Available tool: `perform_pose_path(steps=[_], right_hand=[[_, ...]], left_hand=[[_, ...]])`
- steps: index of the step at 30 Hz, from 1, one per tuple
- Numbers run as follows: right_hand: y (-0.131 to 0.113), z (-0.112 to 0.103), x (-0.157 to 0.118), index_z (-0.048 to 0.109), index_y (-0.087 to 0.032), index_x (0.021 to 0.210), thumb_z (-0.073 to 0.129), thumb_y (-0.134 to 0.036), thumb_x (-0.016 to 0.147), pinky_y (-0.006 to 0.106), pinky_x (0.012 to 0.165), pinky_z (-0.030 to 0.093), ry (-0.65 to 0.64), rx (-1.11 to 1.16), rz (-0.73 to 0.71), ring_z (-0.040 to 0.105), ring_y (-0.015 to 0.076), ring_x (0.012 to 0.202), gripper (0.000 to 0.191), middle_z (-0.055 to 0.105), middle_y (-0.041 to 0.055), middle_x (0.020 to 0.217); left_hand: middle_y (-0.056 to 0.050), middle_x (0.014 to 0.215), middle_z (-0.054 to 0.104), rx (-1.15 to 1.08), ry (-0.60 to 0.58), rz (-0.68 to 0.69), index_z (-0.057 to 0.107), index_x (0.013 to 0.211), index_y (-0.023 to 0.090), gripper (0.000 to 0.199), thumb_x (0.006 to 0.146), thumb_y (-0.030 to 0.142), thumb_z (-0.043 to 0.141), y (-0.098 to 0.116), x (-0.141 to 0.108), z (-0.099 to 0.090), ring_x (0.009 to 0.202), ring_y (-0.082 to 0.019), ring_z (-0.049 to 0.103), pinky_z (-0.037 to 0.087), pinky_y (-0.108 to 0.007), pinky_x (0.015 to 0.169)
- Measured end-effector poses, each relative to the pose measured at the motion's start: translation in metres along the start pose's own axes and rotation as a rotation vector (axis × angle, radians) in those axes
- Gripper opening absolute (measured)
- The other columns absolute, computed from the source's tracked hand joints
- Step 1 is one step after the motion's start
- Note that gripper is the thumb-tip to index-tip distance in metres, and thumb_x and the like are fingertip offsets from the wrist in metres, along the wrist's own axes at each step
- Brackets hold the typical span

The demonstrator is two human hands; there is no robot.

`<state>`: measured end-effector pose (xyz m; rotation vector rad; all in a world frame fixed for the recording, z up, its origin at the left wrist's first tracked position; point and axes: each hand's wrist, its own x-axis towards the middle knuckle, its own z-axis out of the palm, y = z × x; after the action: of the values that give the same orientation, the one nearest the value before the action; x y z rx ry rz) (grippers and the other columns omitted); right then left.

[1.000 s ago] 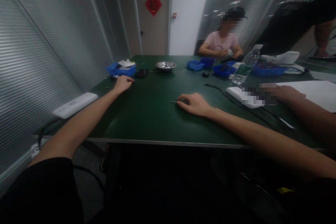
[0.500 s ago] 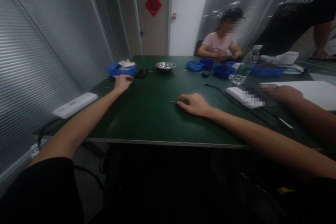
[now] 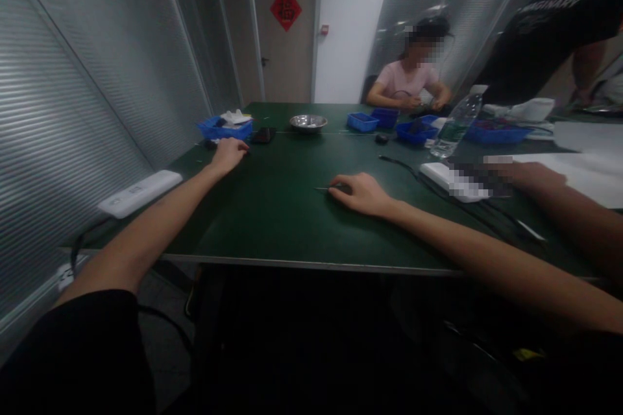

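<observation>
My right hand point(image 3: 361, 193) rests on the green table, thumb and fingers closed on a thin, pale metal tool point(image 3: 321, 189) whose tip points left. Most of that tool is hidden in the hand, so its kind does not show. Farther off to the left, my left hand point(image 3: 228, 155) lies low over the table with its fingers bent together. Something small and dark shows at its fingertips, too blurred to name. Just beyond this hand are a blue tray point(image 3: 224, 132) with white paper in it and a black phone-like object point(image 3: 263, 135).
A steel bowl point(image 3: 308, 124) stands at mid-table. On the right are a water bottle point(image 3: 455, 126), a white box point(image 3: 435, 178), black cables and another person's hand point(image 3: 530, 175). A white power strip point(image 3: 141, 193) lies left. A co-worker point(image 3: 409, 81) sits across by blue trays point(image 3: 363, 121).
My hands stay almost where they were. The person in black at the back right shifts slightly, and the view tilts a little.
</observation>
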<state>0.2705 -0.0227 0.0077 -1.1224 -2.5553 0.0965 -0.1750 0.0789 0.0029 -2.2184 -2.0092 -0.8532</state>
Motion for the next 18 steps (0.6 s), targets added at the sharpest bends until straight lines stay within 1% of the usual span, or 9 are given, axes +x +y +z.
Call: perform_pose_path(steps=[2, 5, 7, 8, 10, 12, 14, 16, 18], right_hand=[[0.000, 0.000, 0.000, 0.074, -0.022, 0.118, 0.051, -0.053, 0.101, 0.028, 0.063, 0.036, 0.002, 0.005, -0.007, 0.060, 0.0167, 0.064, 0.042, 0.070, 0.0026, 0.076], [0.000, -0.001, 0.000, 0.074, -0.022, 0.119, 0.050, -0.053, 0.102, 0.029, 0.063, 0.036, -0.005, 0.014, -0.014, 0.060, 0.0169, 0.064, 0.043, 0.071, 0.0030, 0.077], [0.000, -0.001, 0.000, 0.073, -0.022, 0.119, 0.051, -0.053, 0.102, 0.029, 0.063, 0.036, 0.003, 0.019, -0.022, 0.060, 0.0172, 0.065, 0.042, 0.071, 0.0032, 0.078], [0.001, -0.001, 0.000, 0.073, -0.022, 0.119, 0.051, -0.052, 0.102, 0.029, 0.064, 0.037, 0.012, 0.024, -0.029, 0.061, 0.0175, 0.067, 0.042, 0.071, 0.0035, 0.080], [0.003, 0.000, 0.000, 0.072, -0.021, 0.121, 0.052, -0.050, 0.102, 0.029, 0.066, 0.039, 0.040, 0.042, -0.051, 0.063, 0.0185, 0.072, 0.040, 0.073, 0.0044, 0.086], [0.005, 0.002, 0.000, 0.070, -0.021, 0.122, 0.054, -0.048, 0.101, 0.029, 0.070, 0.042, 0.071, 0.069, -0.082, 0.066, 0.0197, 0.078, 0.038, 0.075, 0.0058, 0.095], [0.006, 0.003, 0.000, 0.069, -0.021, 0.123, 0.054, -0.046, 0.102, 0.030, 0.074, 0.044, 0.094, 0.091, -0.117, 0.067, 0.0205, 0.084, 0.036, 0.076, 0.0068, 0.104], [0.005, 0.004, 0.000, 0.068, -0.021, 0.124, 0.054, -0.045, 0.102, 0.031, 0.075, 0.045, 0.106, 0.098, -0.146, 0.068, 0.0208, 0.087, 0.036, 0.076, 0.0071, 0.108], [0.005, 0.003, 0.000, 0.068, -0.021, 0.125, 0.054, -0.044, 0.102, 0.031, 0.076, 0.046, 0.112, 0.093, -0.162, 0.068, 0.0211, 0.088, 0.035, 0.076, 0.0071, 0.109]], left_hand=[[-0.015, 0.114, 0.078, -0.018, 0.000, 0.018, 0.082, 0.115, 0.013, 0.031, 0.088, 0.017, 0.067, -0.001, 0.000, 0.000, 0.110, -0.032, 0.070, 0.048, -0.046, 0.110], [-0.014, 0.111, 0.079, -0.093, 0.010, 0.004, 0.082, 0.112, 0.014, 0.029, 0.085, 0.017, 0.072, 0.000, 0.001, 0.001, 0.107, -0.031, 0.072, 0.050, -0.046, 0.107], [-0.013, 0.107, 0.080, -0.200, -0.012, 0.009, 0.083, 0.109, 0.015, 0.029, 0.082, 0.019, 0.077, 0.008, 0.000, 0.003, 0.104, -0.029, 0.073, 0.053, -0.044, 0.103], [-0.012, 0.105, 0.080, -0.273, -0.043, 0.028, 0.083, 0.109, 0.016, 0.030, 0.080, 0.021, 0.079, 0.014, -0.001, 0.004, 0.103, -0.028, 0.074, 0.054, -0.043, 0.102], [-0.011, 0.105, 0.080, -0.438, -0.150, 0.096, 0.082, 0.111, 0.017, 0.035, 0.078, 0.025, 0.083, 0.033, -0.005, 0.007, 0.102, -0.026, 0.075, 0.055, -0.042, 0.102], [-0.012, 0.110, 0.080, -0.586, -0.303, 0.193, 0.080, 0.116, 0.017, 0.041, 0.077, 0.028, 0.085, 0.059, -0.012, 0.010, 0.104, -0.025, 0.075, 0.055, -0.043, 0.103], [-0.013, 0.115, 0.079, -0.689, -0.447, 0.295, 0.079, 0.120, 0.018, 0.044, 0.079, 0.031, 0.085, 0.087, -0.021, 0.014, 0.108, -0.025, 0.074, 0.055, -0.044, 0.104], [-0.014, 0.118, 0.078, -0.754, -0.528, 0.373, 0.077, 0.123, 0.017, 0.046, 0.081, 0.033, 0.085, 0.112, -0.030, 0.019, 0.110, -0.025, 0.074, 0.055, -0.045, 0.103], [-0.014, 0.118, 0.077, -0.798, -0.569, 0.417, 0.076, 0.125, 0.015, 0.048, 0.082, 0.033, 0.085, 0.130, -0.039, 0.022, 0.110, -0.025, 0.074, 0.055, -0.045, 0.103]])
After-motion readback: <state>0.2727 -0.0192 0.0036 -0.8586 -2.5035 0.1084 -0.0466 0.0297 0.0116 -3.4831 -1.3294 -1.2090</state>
